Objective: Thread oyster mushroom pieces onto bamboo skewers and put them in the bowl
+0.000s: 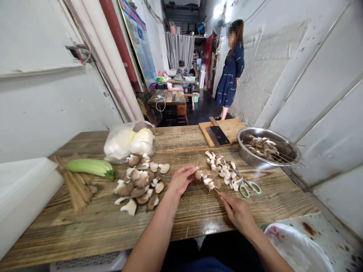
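Note:
My right hand (pixel 237 209) grips the lower end of a thin wooden skewer (pixel 216 191), held at a slant over the table. Several pieces of oyster mushroom (pixel 209 180) are threaded along it. At the far end of this row, my left hand (pixel 183 180) is closed, thumb and fingers pinching a mushroom piece. Left of that hand lies a heap of whole oyster mushrooms (pixel 141 181). Beyond the skewer and to its right is a pile of torn mushroom strips (pixel 222 168). Scissors with pale green handles (pixel 249 187) rest against that pile.
A steel basin (pixel 268 163) holds loaded skewers. Beside it, a cleaver (pixel 217 135) lies on a cutting board (pixel 236 126). Bagged cabbage (pixel 129 141), a green squash (pixel 90 167), bare skewers (pixel 78 189) and a white container (pixel 28 196) occupy the left. A person (pixel 232 68) stands beyond.

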The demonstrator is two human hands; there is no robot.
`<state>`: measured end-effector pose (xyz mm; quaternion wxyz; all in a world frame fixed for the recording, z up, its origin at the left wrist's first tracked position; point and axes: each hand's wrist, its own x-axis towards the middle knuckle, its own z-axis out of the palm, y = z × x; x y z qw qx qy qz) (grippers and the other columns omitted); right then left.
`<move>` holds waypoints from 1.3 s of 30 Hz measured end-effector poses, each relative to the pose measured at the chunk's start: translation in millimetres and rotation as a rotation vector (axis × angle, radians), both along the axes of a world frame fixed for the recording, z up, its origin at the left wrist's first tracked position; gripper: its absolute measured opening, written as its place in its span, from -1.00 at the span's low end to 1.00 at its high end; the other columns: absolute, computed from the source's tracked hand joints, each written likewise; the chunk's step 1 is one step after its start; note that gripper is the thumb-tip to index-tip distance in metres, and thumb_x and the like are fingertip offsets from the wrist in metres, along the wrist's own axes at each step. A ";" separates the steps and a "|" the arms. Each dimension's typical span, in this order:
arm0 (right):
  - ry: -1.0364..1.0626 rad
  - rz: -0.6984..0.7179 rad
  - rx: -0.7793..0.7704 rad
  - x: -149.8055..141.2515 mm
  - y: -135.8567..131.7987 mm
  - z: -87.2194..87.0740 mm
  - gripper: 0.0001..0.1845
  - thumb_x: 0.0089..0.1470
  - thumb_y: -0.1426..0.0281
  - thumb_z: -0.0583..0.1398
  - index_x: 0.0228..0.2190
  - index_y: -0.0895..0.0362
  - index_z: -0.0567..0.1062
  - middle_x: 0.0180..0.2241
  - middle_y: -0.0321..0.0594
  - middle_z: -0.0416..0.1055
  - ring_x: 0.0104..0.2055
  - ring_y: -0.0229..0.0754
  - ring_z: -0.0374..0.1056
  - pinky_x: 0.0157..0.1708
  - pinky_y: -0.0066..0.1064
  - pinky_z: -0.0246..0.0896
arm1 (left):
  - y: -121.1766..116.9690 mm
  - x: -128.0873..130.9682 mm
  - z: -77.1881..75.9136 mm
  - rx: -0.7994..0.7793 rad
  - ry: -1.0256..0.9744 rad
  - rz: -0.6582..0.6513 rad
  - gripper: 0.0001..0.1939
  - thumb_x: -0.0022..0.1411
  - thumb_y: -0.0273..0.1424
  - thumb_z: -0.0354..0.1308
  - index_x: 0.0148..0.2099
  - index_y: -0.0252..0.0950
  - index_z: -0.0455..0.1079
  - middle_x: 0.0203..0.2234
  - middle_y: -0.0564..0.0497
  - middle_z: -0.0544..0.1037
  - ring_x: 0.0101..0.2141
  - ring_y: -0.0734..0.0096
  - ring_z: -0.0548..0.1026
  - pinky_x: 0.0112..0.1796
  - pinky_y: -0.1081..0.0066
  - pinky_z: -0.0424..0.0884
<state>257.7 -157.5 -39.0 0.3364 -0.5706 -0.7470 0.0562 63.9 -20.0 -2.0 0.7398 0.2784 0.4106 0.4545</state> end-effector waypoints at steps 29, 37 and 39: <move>-0.014 -0.013 -0.037 -5.8 3.8 3.5 -0.67 0.17 0.42 0.00 -0.11 0.16 0.47 -0.17 -0.13 0.50 -0.22 -0.14 0.47 -0.18 -0.35 0.39 | -5.2 5.7 -0.3 0.452 0.481 0.162 -0.78 -0.12 -0.31 0.26 -0.41 -0.35 0.52 -0.51 -0.03 0.56 -0.47 0.43 0.45 -0.36 0.44 0.34; -0.015 -0.007 -0.019 -2.0 3.5 6.1 -0.67 0.17 0.43 0.01 -0.11 0.13 0.48 -0.19 -0.12 0.51 -0.24 -0.14 0.48 -0.21 -0.37 0.41 | -8.0 5.7 -0.3 0.629 0.607 0.105 -0.80 -0.01 -0.31 0.17 -0.37 -0.32 0.51 -0.50 -0.01 0.55 -0.48 0.43 0.44 -0.39 0.45 0.33; -0.006 0.000 -0.016 -2.2 4.1 6.5 -0.67 0.17 0.43 0.00 -0.10 0.12 0.47 -0.19 -0.13 0.51 -0.24 -0.15 0.48 -0.22 -0.37 0.41 | -8.7 6.8 -0.6 0.636 0.626 0.145 -0.80 -0.02 -0.30 0.18 -0.37 -0.31 0.51 -0.49 -0.01 0.56 -0.46 0.42 0.45 -0.36 0.44 0.34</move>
